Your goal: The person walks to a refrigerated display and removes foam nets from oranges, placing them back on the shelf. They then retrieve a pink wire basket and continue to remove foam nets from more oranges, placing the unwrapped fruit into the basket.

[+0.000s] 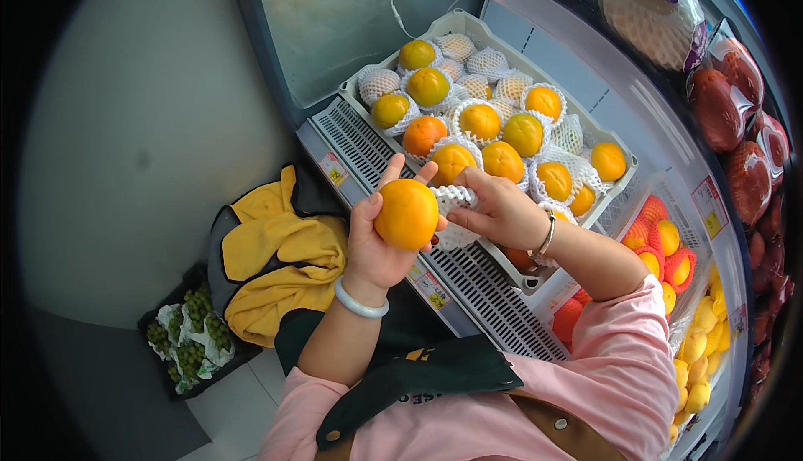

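A smooth yellow-orange persimmon (406, 214) rests in my left hand (377, 264), with the thumb along its left side and two fingertips showing above it. Just to the right, my right hand (505, 210) pinches the rim of a white foam net sleeve (453, 235) beside the persimmon. Part of the sleeve is hidden by my fingers. Beyond both hands lies a pale plastic crate (627, 166) holding several persimmons. Some, like this greenish one (523, 135), sit face up in opened nets; others at the back are wrapped in foam nets (379, 82).
A slotted shelf ledge (448, 260) with price tags runs below the crate. Red-netted fruit (652, 235) and yellow lemon-like fruit (699, 348) lie at right. Wrapped produce (721, 103) lines the upper shelf. At lower left are a yellow-and-black cloth (282, 241) and a crate of grapes (194, 335).
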A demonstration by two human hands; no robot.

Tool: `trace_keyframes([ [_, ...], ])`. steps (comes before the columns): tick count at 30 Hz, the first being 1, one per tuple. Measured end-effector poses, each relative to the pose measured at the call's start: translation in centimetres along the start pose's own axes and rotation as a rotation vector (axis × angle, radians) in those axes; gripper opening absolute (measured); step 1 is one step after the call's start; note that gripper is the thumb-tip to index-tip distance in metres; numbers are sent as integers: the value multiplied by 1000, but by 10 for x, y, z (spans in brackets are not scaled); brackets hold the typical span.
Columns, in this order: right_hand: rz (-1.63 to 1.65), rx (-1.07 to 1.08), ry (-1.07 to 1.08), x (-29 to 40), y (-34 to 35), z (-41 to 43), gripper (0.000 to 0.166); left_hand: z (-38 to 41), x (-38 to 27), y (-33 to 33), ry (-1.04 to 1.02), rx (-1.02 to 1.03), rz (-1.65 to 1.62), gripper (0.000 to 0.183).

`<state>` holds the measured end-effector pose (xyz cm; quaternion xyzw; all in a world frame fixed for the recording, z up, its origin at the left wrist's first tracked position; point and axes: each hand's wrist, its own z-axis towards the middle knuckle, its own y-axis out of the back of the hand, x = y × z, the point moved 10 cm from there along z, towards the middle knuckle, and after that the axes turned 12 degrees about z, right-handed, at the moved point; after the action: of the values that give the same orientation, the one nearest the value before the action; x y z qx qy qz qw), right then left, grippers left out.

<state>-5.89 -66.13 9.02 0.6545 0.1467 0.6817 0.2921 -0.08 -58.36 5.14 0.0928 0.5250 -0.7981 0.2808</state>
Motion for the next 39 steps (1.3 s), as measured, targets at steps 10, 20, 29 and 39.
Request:
trace_keyframes([
  [10, 237, 71, -61, -1, -20, 2, 75, -7, -1, 9, -71, -459, 1138, 52],
  [20, 670, -62, -132, -12, 2, 6, 81, -21, -3, 55, 226, -638, 1001, 36],
  [29, 475, 52, -112, -19, 0, 2, 76, -17, 2, 64, 96, -703, 461, 32],
  [39, 1192, -216, -326, -50, 1, -4, 62, -6, 10, 51, 77, -562, 565, 18],
])
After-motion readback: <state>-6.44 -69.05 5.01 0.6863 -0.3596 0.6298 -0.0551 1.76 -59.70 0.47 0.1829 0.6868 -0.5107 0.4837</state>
